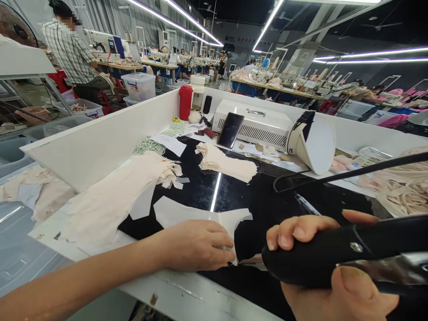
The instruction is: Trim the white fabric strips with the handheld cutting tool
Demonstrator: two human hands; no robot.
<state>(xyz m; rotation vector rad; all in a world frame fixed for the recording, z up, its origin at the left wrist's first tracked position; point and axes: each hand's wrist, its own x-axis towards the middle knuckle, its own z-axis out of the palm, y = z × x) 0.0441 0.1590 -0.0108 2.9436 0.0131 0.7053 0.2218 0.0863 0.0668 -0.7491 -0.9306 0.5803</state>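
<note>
My left hand lies flat on a pale curved cloth piece, near its right end, fingers close together and palm down. My right hand is wrapped around the black handle of what looks like an electric iron. The iron's pointed metal tip shows just to the right of the left fingertips, by the cloth's edge; the rest of its underside is hidden. Farther back lies a stack of cream cloth pieces. Left of the cloth spreads a larger pile of cream pieces.
A black cable crosses the right side, near a pen. At the back stand a phone, a white vented machine, a red flask and a white cone. White boards edge the table.
</note>
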